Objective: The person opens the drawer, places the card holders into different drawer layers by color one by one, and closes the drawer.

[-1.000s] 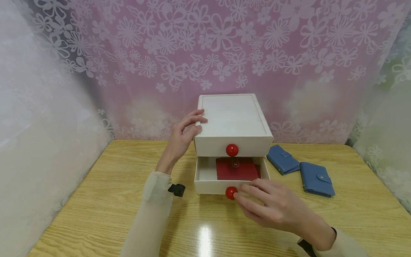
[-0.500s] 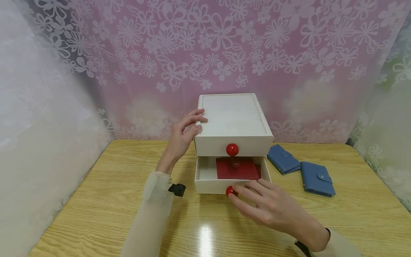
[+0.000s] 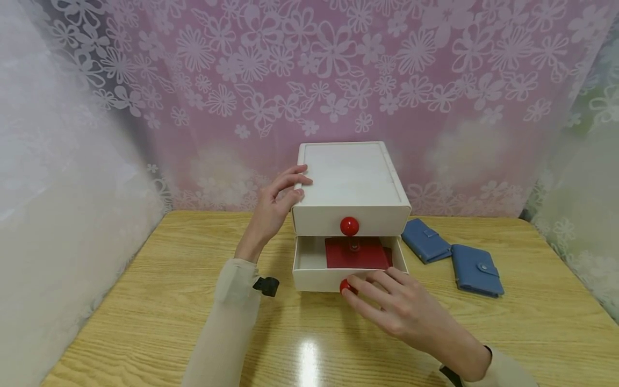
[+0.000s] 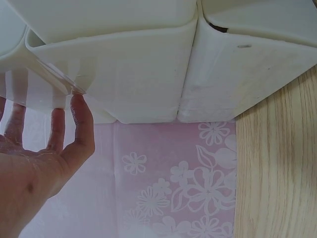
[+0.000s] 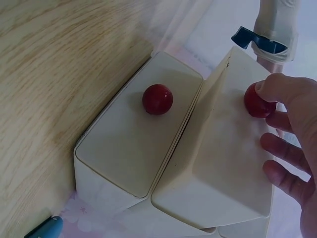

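Observation:
A white two-drawer box stands on the table. The upper drawer is closed, with a red knob. The lower drawer is pulled out and holds a red wallet-like case with a snap strap, partly under the upper drawer. My right hand pinches the lower drawer's red knob. In the right wrist view, the thumb lies on a red knob. My left hand rests its fingers on the box's left top edge; the left wrist view has its fingertips touching the white plastic.
Two blue strap-closed cases lie right of the box: one close beside it, another nearer the front. The wooden table reaches back to a pink flowered curtain. Pale sheets hang at both sides.
My right hand has shifted left and now takes the lower knob between thumb and fingers. The lower drawer has moved very slightly inward. The left hand stays in place.

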The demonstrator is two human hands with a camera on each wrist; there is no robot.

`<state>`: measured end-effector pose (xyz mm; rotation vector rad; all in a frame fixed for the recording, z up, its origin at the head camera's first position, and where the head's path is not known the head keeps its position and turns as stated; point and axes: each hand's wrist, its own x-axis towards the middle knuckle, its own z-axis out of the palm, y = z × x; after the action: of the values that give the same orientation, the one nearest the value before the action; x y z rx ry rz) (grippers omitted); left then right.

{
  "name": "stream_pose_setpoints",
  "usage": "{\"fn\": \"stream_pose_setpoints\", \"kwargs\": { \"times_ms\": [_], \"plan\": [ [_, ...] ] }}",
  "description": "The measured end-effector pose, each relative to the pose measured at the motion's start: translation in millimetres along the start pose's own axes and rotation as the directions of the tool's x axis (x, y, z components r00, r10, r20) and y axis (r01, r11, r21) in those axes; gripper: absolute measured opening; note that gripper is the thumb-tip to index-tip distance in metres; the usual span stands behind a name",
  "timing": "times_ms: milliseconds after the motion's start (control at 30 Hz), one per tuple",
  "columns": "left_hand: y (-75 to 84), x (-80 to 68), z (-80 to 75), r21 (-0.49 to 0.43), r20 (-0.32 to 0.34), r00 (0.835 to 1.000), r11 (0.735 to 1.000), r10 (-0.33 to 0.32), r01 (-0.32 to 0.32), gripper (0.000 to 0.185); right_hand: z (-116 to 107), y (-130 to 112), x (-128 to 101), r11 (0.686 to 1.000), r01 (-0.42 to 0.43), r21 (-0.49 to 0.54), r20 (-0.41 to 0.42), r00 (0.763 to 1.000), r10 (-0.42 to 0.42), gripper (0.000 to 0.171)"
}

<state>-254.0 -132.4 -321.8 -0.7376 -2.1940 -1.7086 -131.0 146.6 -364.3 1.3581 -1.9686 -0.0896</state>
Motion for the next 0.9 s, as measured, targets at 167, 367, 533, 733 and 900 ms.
{"fn": "stream_pose_setpoints", "kwargs": {
  "times_ms": [167,367,533,733,900],
  "plan": [
    [0.2,0.0,0.0,-0.008,0.000,1.000,1.000,0.005,-0.005,0.029,0.6,-0.6,0.5,1.000,-0.018,-0.003,-0.002,1.000,0.018,0.053],
    [-1.1,0.5,0.3,-0.008,0.000,1.000,1.000,0.007,-0.007,0.028,2.7,-1.0,2.6,1.000,-0.029,-0.011,-0.045,0.999,0.029,0.052],
    [-1.9,1.1,0.6,-0.012,0.000,1.000,1.000,0.023,-0.023,0.029,4.2,-0.4,4.0,0.999,-0.047,-0.001,-0.052,0.998,0.047,0.052],
    [-3.0,1.6,0.3,-0.018,-0.004,0.999,0.999,0.037,-0.037,0.028,5.3,1.2,4.5,0.997,-0.070,0.014,-0.039,0.997,0.070,0.054],
    [-2.3,1.0,0.4,-0.015,-0.002,1.000,1.000,0.027,-0.027,0.028,5.4,2.2,4.6,0.996,-0.081,0.023,-0.032,0.996,0.081,0.058]
  ]
}}
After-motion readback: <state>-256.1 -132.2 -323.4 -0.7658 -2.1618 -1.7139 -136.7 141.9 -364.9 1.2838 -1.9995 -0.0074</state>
